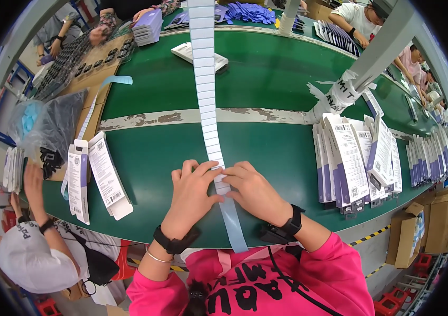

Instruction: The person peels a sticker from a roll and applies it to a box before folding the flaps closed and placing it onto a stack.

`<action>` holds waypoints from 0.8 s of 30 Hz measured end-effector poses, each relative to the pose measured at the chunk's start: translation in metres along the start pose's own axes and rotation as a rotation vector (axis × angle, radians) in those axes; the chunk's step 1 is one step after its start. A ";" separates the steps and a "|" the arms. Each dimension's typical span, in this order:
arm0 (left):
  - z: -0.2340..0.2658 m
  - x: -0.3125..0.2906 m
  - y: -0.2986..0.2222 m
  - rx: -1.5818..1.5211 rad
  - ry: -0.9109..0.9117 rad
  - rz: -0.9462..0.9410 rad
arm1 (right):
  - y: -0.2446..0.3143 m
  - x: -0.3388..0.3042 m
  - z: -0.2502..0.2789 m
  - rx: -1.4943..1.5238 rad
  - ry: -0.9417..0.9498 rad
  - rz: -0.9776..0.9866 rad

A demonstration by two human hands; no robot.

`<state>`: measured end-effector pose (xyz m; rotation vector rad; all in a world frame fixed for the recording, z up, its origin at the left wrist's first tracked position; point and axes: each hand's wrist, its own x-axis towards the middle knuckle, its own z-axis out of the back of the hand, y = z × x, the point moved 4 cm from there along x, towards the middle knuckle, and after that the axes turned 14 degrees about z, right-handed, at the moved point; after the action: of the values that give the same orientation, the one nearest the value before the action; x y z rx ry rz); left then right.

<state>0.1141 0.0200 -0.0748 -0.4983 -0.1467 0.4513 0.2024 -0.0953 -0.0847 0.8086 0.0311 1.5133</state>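
A long strip of white labels on pale blue backing (206,95) hangs down from the top of the view to the green table. My left hand (188,196) is closed with its fingertips on the strip's left edge. From the other side my right hand (258,190) pinches the strip's right edge, its fingers at a label. The two hands' fingertips nearly meet over the strip. Below them a bare blue tail of backing (233,226) runs down to the table's near edge.
White and purple boxes (347,158) stand stacked at right; a flat box (109,176) and an upright box (78,181) are at left. Another box (197,56) lies beyond the worn metal rail (155,119). A post (368,66) rises at right. A co-worker in a white cap (34,258) is at left.
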 end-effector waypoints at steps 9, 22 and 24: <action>0.013 -0.011 0.011 0.008 -0.029 -0.023 | 0.026 -0.022 0.006 -0.045 -0.079 0.015; 0.097 -0.009 0.208 0.298 -0.428 0.829 | 0.031 -0.054 0.055 0.087 -0.212 -0.128; 0.099 -0.016 0.205 0.000 -0.502 0.633 | 0.038 -0.047 0.053 0.169 -0.251 -0.024</action>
<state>-0.0028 0.2158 -0.0897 -0.4165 -0.4777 1.1949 0.1908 -0.1660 -0.0489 1.1258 -0.0183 1.3899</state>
